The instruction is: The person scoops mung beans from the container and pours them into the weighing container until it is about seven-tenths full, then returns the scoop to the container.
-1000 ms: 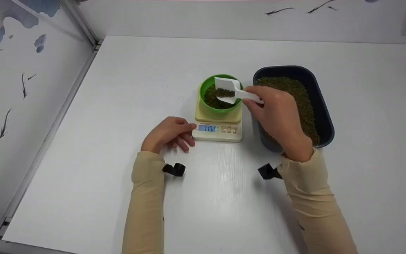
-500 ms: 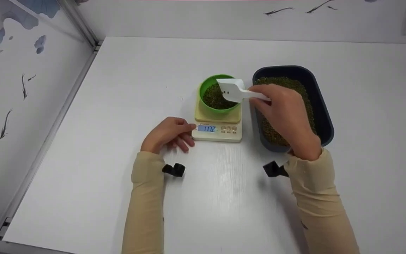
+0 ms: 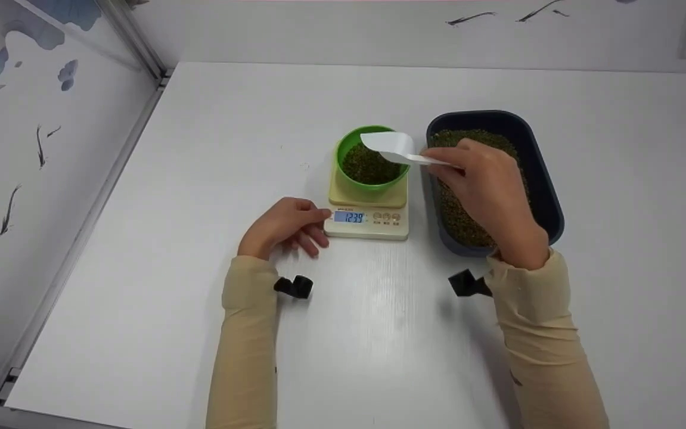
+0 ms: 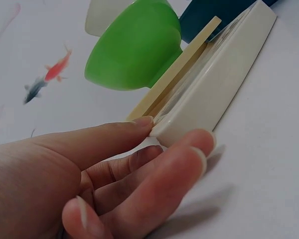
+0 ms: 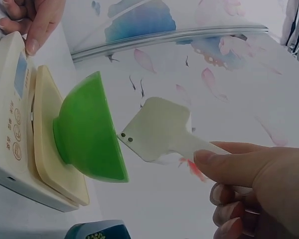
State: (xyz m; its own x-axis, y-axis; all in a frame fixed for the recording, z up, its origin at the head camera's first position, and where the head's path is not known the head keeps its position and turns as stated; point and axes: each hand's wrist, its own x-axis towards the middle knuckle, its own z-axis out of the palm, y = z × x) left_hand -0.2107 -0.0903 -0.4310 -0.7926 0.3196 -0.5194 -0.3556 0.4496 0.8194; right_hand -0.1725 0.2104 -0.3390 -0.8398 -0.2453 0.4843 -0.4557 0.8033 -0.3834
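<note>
A white plastic scoop [image 3: 389, 145] is tilted over a green bowl [image 3: 343, 156], and my right hand [image 3: 489, 187] pinches its handle. In the right wrist view, a couple of grains cling to the scoop blade [image 5: 162, 127] near the bowl's rim. Small greenish-brown grains [image 3: 369, 165] lie in the bowl, which stands on the yellow platform of a kitchen scale [image 3: 366, 229]. The display appears to read 123.9. My left hand [image 3: 286, 223] touches the scale's left edge with its thumb [image 4: 124, 137], the other fingers loosely bent beside the scale's corner.
A dark blue tub [image 3: 548, 196] of the same grains stands right of the scale, partly under my right hand. A few specks [image 3: 304, 164] lie on the white table [image 3: 229, 131] left of the bowl. Patterned panels [image 3: 343, 30] border the table's back and left.
The scoop has tipped over and its grains have gone into the bowl. My right hand has shifted slightly right. The display has risen from about 117 to 123.9. My left hand stays put.
</note>
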